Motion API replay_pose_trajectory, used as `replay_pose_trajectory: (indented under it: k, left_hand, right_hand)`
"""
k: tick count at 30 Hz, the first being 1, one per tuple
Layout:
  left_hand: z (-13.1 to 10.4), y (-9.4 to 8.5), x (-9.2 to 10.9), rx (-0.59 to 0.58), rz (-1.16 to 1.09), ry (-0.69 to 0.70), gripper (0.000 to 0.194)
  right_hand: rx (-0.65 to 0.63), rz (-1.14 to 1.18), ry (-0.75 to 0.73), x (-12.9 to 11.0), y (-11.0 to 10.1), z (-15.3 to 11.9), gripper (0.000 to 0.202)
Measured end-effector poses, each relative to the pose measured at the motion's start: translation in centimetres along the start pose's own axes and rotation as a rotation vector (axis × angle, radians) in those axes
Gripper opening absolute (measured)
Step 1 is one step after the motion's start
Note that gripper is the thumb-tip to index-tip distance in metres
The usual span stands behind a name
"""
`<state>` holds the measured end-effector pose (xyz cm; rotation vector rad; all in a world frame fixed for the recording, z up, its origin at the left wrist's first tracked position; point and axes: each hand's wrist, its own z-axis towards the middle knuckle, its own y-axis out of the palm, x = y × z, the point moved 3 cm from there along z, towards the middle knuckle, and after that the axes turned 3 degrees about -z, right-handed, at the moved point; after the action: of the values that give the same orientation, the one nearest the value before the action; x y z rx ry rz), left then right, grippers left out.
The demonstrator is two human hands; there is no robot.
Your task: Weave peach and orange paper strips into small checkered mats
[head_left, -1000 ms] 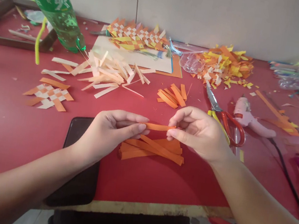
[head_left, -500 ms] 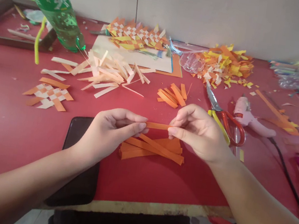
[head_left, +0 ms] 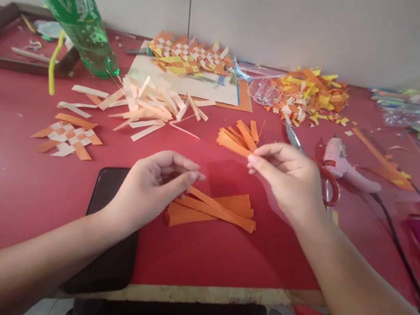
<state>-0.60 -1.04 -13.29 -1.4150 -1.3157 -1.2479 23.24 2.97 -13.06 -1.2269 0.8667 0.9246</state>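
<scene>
My right hand [head_left: 286, 177] pinches one end of a folded orange paper strip [head_left: 233, 144] between thumb and forefinger. The strip's far end lies over a small pile of folded orange strips [head_left: 251, 132]. My left hand [head_left: 163, 177] hovers nearer me with its fingers loosely curled, thumb tip slightly apart from the forefinger, and nothing visible in it. Below it, a stack of long flat orange strips [head_left: 221, 213] lies crossed on the red table [head_left: 194, 260]. Beside the right wrist are scissors [head_left: 331, 189], partly hidden by the hand.
Behind lie pale paper strips [head_left: 150, 104] and a heap of orange and yellow pieces [head_left: 314, 94]. A woven paper fish [head_left: 71, 137] is at left, near a phone [head_left: 109, 253]. A green bottle [head_left: 70, 5] stands back left; a pink glue gun [head_left: 347, 165] with a cord lies right.
My left hand has let go of the orange strip. My right hand has carried it away and up to the small pile of folded strips.
</scene>
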Motion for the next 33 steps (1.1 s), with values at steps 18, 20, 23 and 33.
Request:
replay_pose_trajectory:
  k: [18, 20, 23, 33]
  left_hand:
    - [-0.9, 1.2, -0.1, -0.247, 0.866, 0.472, 0.032]
    - [-0.9, 1.2, -0.1, -0.253, 0.845, 0.459, 0.032]
    - [-0.9, 1.1, 0.1, -0.255, 0.817, 0.460, 0.031]
    - [-1.1, 0.7, 0.4, -0.185, 0.411, 0.334, 0.024]
  right_hand:
    - [-0.676, -0.495, -0.333, -2.5, 2.9, -3.0, 0.005]
    - [-0.675, -0.467, -0.322, -2.5, 2.8, -2.8, 0.006]
    - [-0.678, -0.421, -0.331, -2.5, 2.5, -2.6, 0.007]
    - [-0.758, -0.074, -0.351, -3.2, 1.9, -2.9, 0.008]
